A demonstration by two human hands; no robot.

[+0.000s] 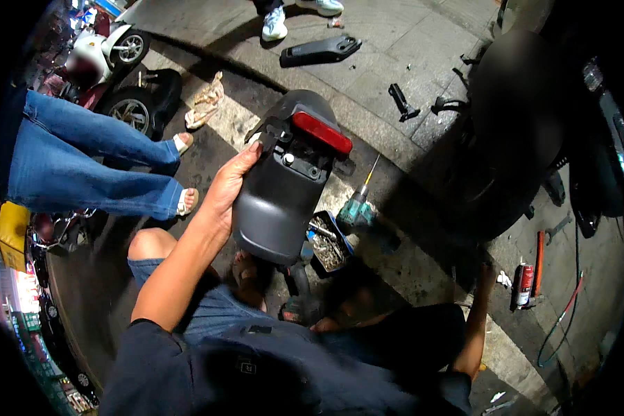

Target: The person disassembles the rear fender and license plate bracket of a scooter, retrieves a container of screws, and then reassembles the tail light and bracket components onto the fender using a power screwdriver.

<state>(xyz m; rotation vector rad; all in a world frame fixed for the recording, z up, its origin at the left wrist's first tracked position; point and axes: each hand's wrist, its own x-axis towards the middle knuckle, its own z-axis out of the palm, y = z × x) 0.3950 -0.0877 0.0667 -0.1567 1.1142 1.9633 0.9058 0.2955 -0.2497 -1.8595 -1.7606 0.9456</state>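
My left hand (234,182) is closed on the left edge of a black plastic rear mudguard (274,204), lifted in front of my knees. A long red reflector (322,132) sits near its upper end, beside a recess with a pale bolt or peg. My thumb shows on the near face; the other fingers are hidden behind it. My right arm reaches out to the right, and my right hand (487,272) is in dark shadow beside a large black shape. Its fingers cannot be made out.
A teal power drill (357,208) with a long bit and a tray of screws (327,244) lie near the mudguard. Another power tool (298,295) is at my feet. At right lie a spray can (524,284) and a wrench (557,229). A person in jeans (90,156) stands left.
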